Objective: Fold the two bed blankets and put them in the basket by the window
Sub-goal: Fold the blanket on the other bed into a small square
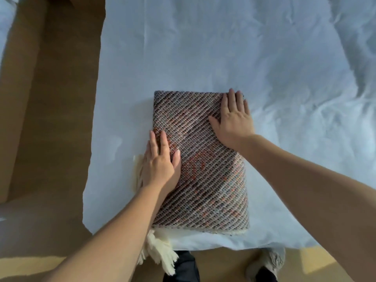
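Fingers flat and spread on both hands, nothing gripped: left hand [159, 161] presses the folded blanket [200, 159] at its left edge, right hand [234, 117] the far right corner. Blanket lies at the near edge of the white bed sheet [203, 47], cream fringe [160, 253] hanging off. Looks soft, thick, floppy; best scooped from under both long sides.

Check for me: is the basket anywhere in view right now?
No. Only the folded blanket on the white bed sheet, both hands pressed flat on it, and bare wooden floor show.
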